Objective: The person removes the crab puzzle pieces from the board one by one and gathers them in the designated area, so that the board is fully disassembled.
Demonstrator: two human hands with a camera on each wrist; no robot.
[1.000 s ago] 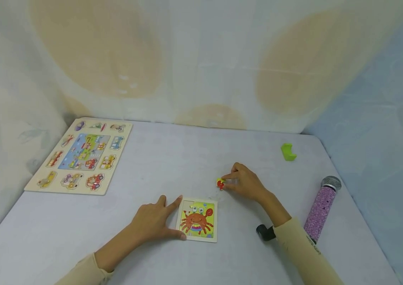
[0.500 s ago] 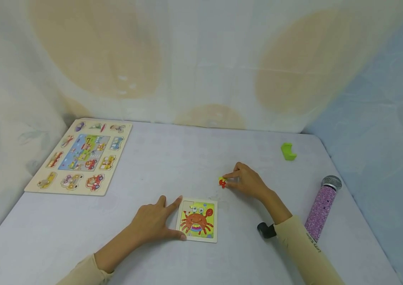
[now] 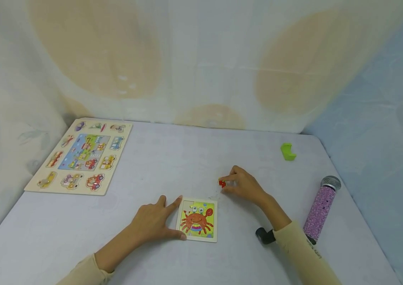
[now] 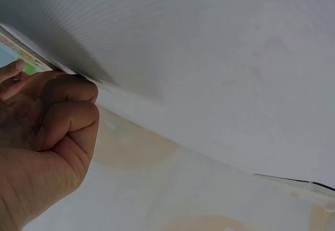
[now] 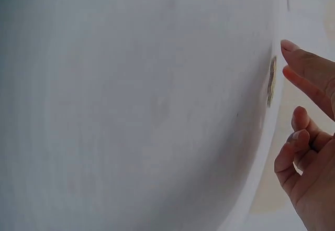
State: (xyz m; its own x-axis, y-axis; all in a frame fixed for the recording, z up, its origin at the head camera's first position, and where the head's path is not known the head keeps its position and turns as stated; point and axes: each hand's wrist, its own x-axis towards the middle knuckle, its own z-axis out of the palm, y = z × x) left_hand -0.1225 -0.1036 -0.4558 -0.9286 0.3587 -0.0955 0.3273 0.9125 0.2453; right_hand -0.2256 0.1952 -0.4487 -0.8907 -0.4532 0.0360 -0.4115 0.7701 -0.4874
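A small square crab puzzle (image 3: pixel 201 220) in a pale wooden frame lies on the white table. My left hand (image 3: pixel 152 221) is at its left side in the head view, index finger and thumb stretched apart and resting on the two left corners. The left wrist view shows the hand's other fingers (image 4: pixel 70 108) folded toward the palm. Beyond the puzzle, my right hand (image 3: pixel 245 186) holds a small red and yellow puzzle piece (image 3: pixel 222 183) by its edges between thumb and index finger. From the right wrist, this piece (image 5: pixel 271 81) shows edge-on, low at the table.
A large wooden vehicle puzzle board (image 3: pixel 120 136) lies at the back left. On the right are a bright green plastic piece (image 3: pixel 288 152) and a glittery purple microphone (image 3: pixel 318 211). A black object (image 3: pixel 265 235) sits partly under the right sleeve.
The right hand's fingers have shifted slightly around the small piece, which now shows less yellow. The left hand and the crab puzzle have stayed in place.
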